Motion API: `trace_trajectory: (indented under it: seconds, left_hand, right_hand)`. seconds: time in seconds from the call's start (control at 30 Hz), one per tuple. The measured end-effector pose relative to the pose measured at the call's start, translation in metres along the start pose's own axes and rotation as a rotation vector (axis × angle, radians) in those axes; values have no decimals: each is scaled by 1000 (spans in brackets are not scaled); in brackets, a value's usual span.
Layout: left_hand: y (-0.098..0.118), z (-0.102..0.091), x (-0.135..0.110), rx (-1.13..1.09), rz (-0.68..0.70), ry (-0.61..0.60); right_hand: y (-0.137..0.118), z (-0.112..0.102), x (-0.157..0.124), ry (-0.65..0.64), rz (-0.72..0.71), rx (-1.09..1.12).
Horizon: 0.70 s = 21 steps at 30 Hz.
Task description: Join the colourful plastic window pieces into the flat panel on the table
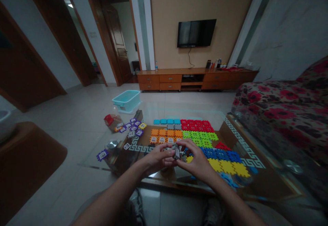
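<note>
Head view, forward and down onto left hand (159, 159), right hand (197, 163)

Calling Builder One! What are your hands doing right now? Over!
Left hand and right hand both gripping a small grey plastic piece. Yellow interlocking plastic tiles and blue interlocking plastic tiles lying just past right hand.

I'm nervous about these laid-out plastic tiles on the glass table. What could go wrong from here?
The small grey piece held between the left hand and right hand could slip and drop onto the rows below. The right hand sits close above the yellow tiles, so a bump might shift them. The purple tile near the edge of the glass tabletop could get knocked off.
</note>
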<state>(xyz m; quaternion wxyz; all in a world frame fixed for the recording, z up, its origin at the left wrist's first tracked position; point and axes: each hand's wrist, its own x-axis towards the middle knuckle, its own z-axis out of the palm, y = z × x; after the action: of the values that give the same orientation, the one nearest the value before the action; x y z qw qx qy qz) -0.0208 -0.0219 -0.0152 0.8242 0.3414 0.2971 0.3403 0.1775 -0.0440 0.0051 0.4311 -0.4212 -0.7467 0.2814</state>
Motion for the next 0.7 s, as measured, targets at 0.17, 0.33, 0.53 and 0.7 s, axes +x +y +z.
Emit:
trace_trajectory:
  seconds: [0.17,0.33,0.53,0.7]
  left_hand:
    - [0,-1,1,14,10,-5]
    - [2,1,0,35,-1,-10]
    - [4,3,-1,50,3,-8]
    - [5,6,-3,10,-3,-4]
  right_hand:
    - [1,0,0,-8,3,-10]
    - [1,1,0,-4,-9,-10]
    - [0,4,-1,-13,-21,-23]
    - [0,3,-2,-11,-24,-36]
